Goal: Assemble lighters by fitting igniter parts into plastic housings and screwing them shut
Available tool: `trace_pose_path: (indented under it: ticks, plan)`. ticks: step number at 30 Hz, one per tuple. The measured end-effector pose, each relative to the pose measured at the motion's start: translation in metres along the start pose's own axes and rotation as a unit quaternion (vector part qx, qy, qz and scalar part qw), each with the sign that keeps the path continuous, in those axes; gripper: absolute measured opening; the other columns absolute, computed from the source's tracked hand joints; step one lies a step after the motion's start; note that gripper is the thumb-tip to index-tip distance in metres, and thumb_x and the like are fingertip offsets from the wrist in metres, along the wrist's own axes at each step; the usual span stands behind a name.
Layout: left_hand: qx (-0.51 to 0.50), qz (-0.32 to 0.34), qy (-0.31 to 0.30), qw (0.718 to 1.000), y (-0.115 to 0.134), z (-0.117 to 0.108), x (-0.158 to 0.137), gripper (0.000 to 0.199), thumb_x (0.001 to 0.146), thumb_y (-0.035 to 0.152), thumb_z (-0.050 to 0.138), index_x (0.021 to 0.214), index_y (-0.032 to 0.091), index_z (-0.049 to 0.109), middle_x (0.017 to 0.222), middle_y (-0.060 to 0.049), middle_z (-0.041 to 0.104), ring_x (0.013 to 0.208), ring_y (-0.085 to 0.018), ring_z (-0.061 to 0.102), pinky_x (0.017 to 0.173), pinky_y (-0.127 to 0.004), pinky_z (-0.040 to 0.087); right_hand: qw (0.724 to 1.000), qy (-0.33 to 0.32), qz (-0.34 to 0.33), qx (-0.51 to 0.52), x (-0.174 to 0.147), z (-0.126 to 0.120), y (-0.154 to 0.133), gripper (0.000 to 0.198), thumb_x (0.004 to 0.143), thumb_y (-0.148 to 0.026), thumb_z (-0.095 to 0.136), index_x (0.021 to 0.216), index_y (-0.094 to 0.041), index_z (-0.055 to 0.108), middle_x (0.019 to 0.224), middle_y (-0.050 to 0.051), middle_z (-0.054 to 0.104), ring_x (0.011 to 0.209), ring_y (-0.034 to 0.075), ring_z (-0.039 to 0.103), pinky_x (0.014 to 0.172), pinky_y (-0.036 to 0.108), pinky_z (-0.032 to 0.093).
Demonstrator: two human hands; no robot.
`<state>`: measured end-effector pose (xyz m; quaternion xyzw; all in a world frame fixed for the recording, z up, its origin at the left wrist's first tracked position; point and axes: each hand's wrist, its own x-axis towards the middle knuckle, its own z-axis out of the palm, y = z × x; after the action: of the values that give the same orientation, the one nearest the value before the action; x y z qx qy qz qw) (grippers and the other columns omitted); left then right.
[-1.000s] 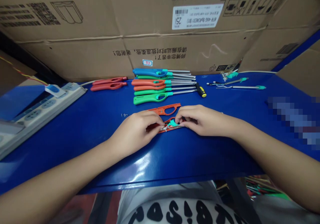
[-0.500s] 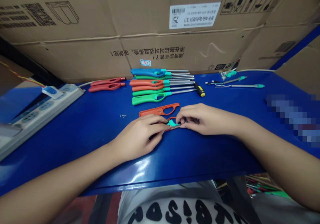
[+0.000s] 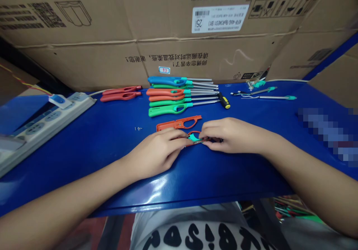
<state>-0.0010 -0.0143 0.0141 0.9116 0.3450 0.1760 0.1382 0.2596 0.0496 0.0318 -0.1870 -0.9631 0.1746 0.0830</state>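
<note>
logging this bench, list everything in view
utility lighters: six, blue, green, orange, back centre
lighter handles: two, red, back left
screwdriver: one, black-yellow, by lighters
metal bits: few, silver, centre left
casing half: one, orange, centre
open casing: one, orange-teal, centre
metal rods: two, silver, back right
loose parts: several, teal, beyond rods
power strip: one, white, left
cardboard: one panel, brown, back
labels: two, white, on cardboard
table: one, blue, beneath
clutter: uncounted, mixed, lower right
shirt: one, grey, bottom
hands: two, bare, at open casing

Smooth orange plastic half-shell (image 3: 167, 126), shiny metal tubes (image 3: 205, 103), glossy tabletop (image 3: 112, 130), matt cardboard panel (image 3: 97, 56).
</note>
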Motion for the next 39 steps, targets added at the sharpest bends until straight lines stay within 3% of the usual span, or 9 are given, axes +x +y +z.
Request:
trace_pose_path:
  ticks: [6, 14, 26, 32, 39]
  plan:
    - [0.006, 0.006, -0.006, 1.000, 0.0010, -0.0007, 0.0003, 0.037, 0.102, 0.015, 0.046, 0.134, 0.024, 0.062, 0.127, -0.007, 0.067, 0.117, -0.023, 0.064, 0.098, -0.039, 0.055, 1.000, 0.009, -0.010, 0.009, 0.0022, 0.0024, 0.0015, 0.018, 0.093, -0.014, 0.056, 0.097, -0.017, 0.073, 0.093, 0.007, 0.072, 0.082, 0.017, 0.066, 0.073, 0.027, 0.048]
    - [0.014, 0.005, -0.014, 1.000, 0.0008, -0.0009, -0.0005, 0.039, 0.102, 0.014, 0.045, 0.135, 0.025, 0.062, 0.130, -0.008, 0.066, 0.119, -0.024, 0.063, 0.098, -0.042, 0.056, 0.990, 0.024, 0.057, 0.124, 0.0042, 0.0025, 0.0050, 0.016, 0.094, -0.014, 0.059, 0.095, -0.018, 0.074, 0.094, 0.005, 0.072, 0.083, 0.015, 0.066, 0.074, 0.025, 0.049]
    - [0.030, 0.012, -0.008, 0.999, 0.0025, 0.0002, 0.0005, 0.039, 0.102, 0.014, 0.045, 0.133, 0.025, 0.064, 0.128, -0.008, 0.066, 0.118, -0.025, 0.063, 0.097, -0.040, 0.056, 0.998, 0.002, 0.025, 0.064, 0.0037, -0.0007, 0.0035, 0.020, 0.096, -0.013, 0.054, 0.095, -0.018, 0.073, 0.097, 0.007, 0.071, 0.089, 0.018, 0.065, 0.080, 0.030, 0.050]
    - [0.008, 0.002, -0.022, 1.000, 0.0044, -0.0013, -0.0001, 0.039, 0.102, 0.015, 0.046, 0.135, 0.027, 0.063, 0.129, -0.007, 0.066, 0.119, -0.024, 0.062, 0.099, -0.039, 0.055, 0.998, -0.005, 0.057, 0.033, 0.0024, -0.0016, 0.0031, 0.015, 0.096, -0.016, 0.056, 0.092, -0.017, 0.070, 0.099, 0.008, 0.065, 0.089, 0.019, 0.063, 0.078, 0.030, 0.049]
    - [0.010, -0.001, -0.018, 1.000, 0.0041, -0.0002, 0.0001, 0.046, 0.099, 0.010, 0.047, 0.138, 0.029, 0.060, 0.129, -0.007, 0.065, 0.120, -0.024, 0.062, 0.099, -0.040, 0.055, 0.995, 0.003, 0.067, 0.081, 0.0009, -0.0033, 0.0050, 0.014, 0.092, -0.012, 0.058, 0.092, -0.018, 0.071, 0.095, 0.006, 0.067, 0.084, 0.016, 0.063, 0.075, 0.027, 0.048]
